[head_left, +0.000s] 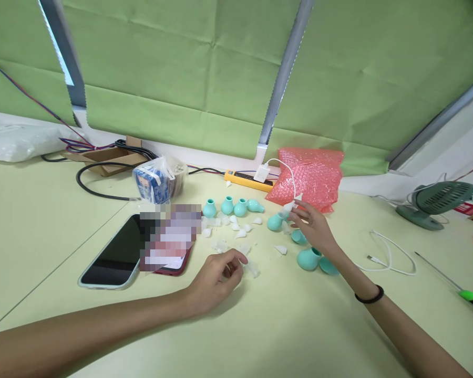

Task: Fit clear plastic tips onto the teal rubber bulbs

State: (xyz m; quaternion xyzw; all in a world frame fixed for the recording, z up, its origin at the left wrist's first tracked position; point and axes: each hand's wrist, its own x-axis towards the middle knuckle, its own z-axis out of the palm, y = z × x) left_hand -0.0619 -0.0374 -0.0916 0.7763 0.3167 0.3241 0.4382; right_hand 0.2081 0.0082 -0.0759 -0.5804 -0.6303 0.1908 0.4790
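My left hand [216,281] rests low over the table with loosely curled fingers. A gap shows between its thumb and index finger, and nothing is visible in it. Clear plastic pieces [253,269] lie right beside its fingertips. My right hand [313,226] pinches a small white piece [289,206] above a teal bulb-shaped vessel [275,222] lying tilted. More teal vessels [309,259] lie under and beside my right wrist. Farther left, several teal vessels [227,205] form a row, mostly upright. Loose white pointed pieces [240,232] are scattered between my hands.
Two phones [112,254] lie left of my left hand. Behind stand a bagged blue package [153,181], an open carton [106,159] and a yellow power strip [248,181]. Pink bubble wrap [309,178] is behind my right hand; a white cable [390,257], screwdriver [471,298] and green fan [437,198] are rightward.
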